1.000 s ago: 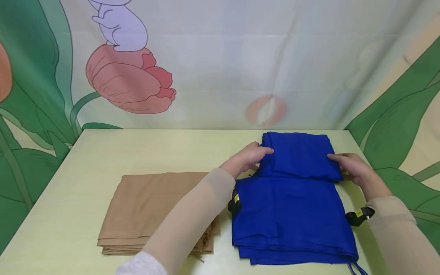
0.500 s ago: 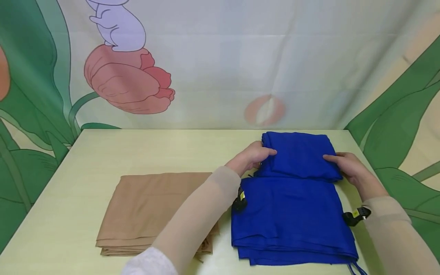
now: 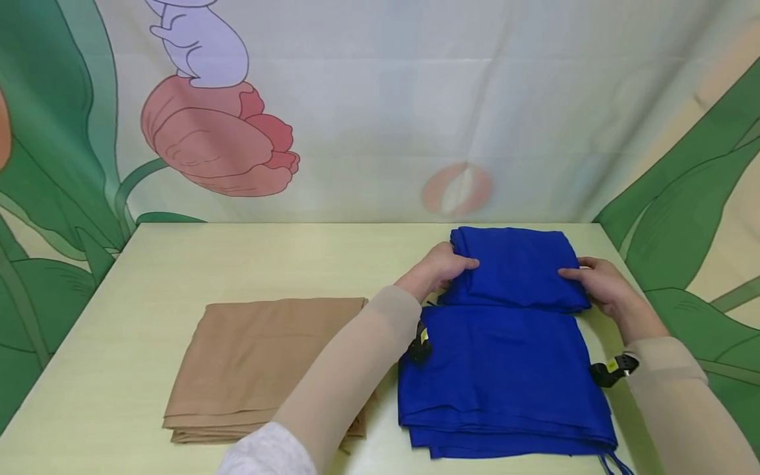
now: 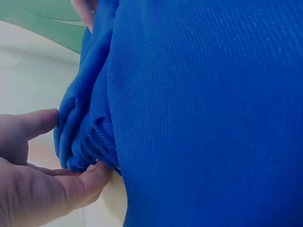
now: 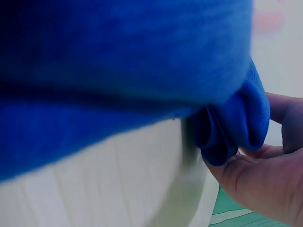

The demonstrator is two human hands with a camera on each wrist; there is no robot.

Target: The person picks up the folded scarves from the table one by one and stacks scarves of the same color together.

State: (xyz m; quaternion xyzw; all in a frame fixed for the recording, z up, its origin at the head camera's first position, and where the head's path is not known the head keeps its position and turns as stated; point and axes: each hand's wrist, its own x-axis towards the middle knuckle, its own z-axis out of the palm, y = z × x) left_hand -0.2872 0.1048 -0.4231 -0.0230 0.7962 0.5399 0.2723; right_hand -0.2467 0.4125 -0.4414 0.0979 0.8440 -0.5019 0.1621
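Note:
A blue fringed scarf [image 3: 505, 369] lies folded in layers at the table's right side, its smaller far section [image 3: 516, 270] toward the back edge. My left hand [image 3: 442, 265] grips that section's left edge, thumb on top and fingers underneath. Twisted fringe [image 4: 102, 142] shows by those fingers in the left wrist view. At the opposite edge my right hand [image 3: 602, 285] pinches the stacked layers, thumb over the cloth. Rounded folds [image 5: 236, 123] sit between its fingers in the right wrist view. Blue cloth fills much of both wrist views.
A brown fringed cloth [image 3: 249, 363], folded flat, lies left of the blue scarf, partly hidden under my left forearm. The pale table [image 3: 320, 260] ends at a printed curtain [image 3: 368, 119]. Small black cameras [image 3: 611, 371] hang at the wrists.
Both thumbs have slid slightly inward over the far section's edges, and the right hand has shifted a little left. The scarf and brown cloth stay almost where they were.

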